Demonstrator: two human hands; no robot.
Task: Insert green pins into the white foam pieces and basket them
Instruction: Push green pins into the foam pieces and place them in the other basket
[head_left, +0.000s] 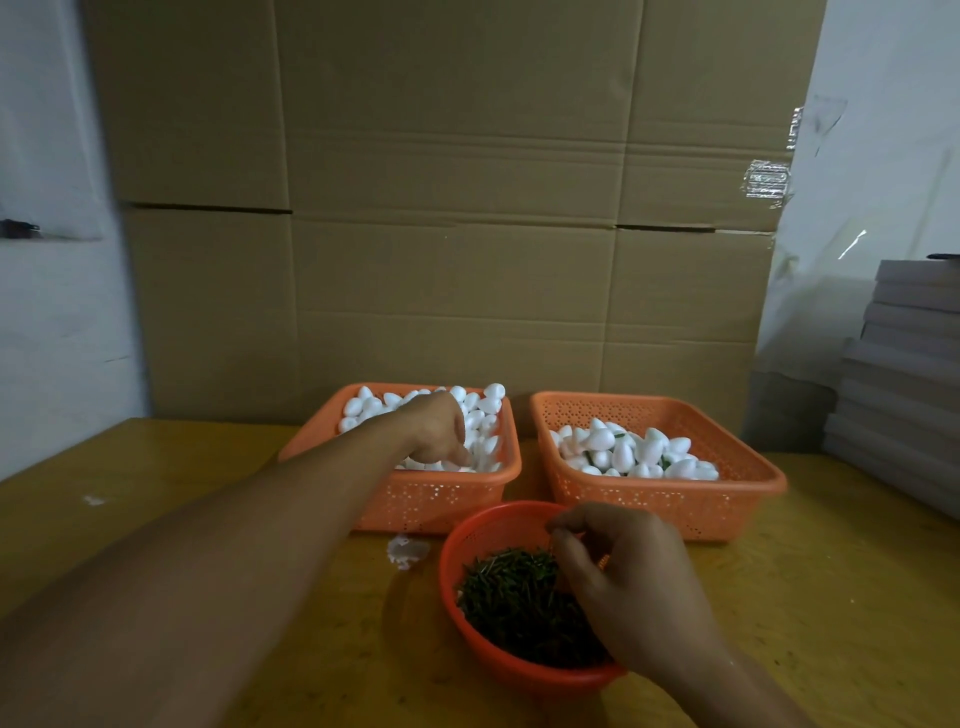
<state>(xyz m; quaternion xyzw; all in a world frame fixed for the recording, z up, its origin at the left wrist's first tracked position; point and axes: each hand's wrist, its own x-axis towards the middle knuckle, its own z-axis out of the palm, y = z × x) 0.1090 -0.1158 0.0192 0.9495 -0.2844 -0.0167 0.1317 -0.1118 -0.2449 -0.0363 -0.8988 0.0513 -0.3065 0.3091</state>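
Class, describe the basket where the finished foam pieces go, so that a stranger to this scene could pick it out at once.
On the yellow table, in front of the cardboard wall, two orange rectangular baskets stand side by side. Choose the right-hand basket. Unlike the left basket, its white foam pieces show bits of green among them, and no hand reaches into it.

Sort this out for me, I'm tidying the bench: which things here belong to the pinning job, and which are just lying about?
Job: left basket of plain foam pieces; right basket of pinned pieces; round bowl of green pins.

Lying about: white scrap; cardboard sheets; stacked boards.
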